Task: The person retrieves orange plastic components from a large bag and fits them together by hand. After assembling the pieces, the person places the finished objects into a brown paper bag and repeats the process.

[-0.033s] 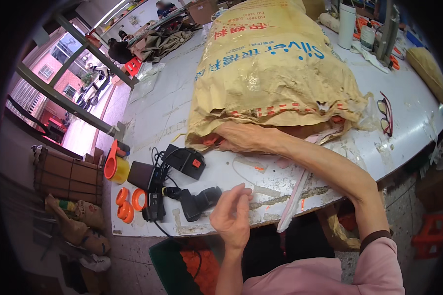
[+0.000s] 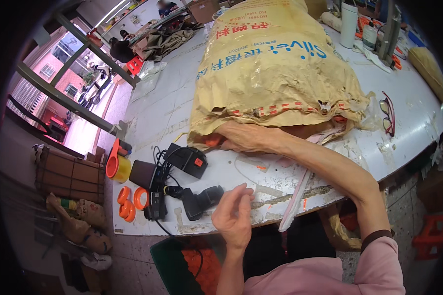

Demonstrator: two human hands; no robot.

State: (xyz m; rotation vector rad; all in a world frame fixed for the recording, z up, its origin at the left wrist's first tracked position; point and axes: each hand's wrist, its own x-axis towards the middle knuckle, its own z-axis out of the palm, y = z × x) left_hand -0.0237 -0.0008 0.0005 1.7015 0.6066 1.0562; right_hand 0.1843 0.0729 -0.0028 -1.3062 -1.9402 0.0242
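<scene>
The right hand [image 2: 243,137] reaches far across the scuffed white worktable [image 2: 172,108], its fingers tucked under the torn open mouth of the big yellow woven-plastic sack [image 2: 275,69] lying at the table's middle; whether they grip anything inside cannot be told. The left hand [image 2: 233,216] hovers at the near edge, fingers loosely curled and half open, holding nothing, just right of a black handheld tool [image 2: 202,200].

Bulging yellow sack [image 2: 275,69] lies flat (mouth frayed).
</scene>
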